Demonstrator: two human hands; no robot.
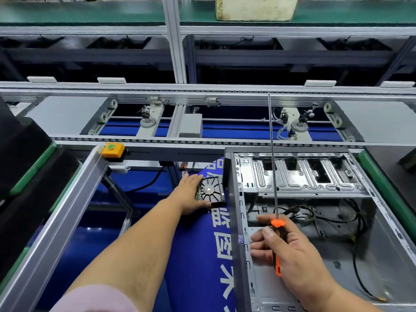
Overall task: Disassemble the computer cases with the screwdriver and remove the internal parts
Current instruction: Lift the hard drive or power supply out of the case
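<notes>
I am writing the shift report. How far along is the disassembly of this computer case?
Done: the computer case lies open with its side panel off, and a hard drive is already outside it. In hand: the left hand holds that drive over the blue cloth, while the right hand grips the screwdriver, tip up. Left: black cables and the metal drive cage remain inside.

The left hand [191,194] holds a hard drive [211,191] beside the open computer case [315,221], while the right hand [290,251] grips an upright screwdriver [273,176].
</notes>
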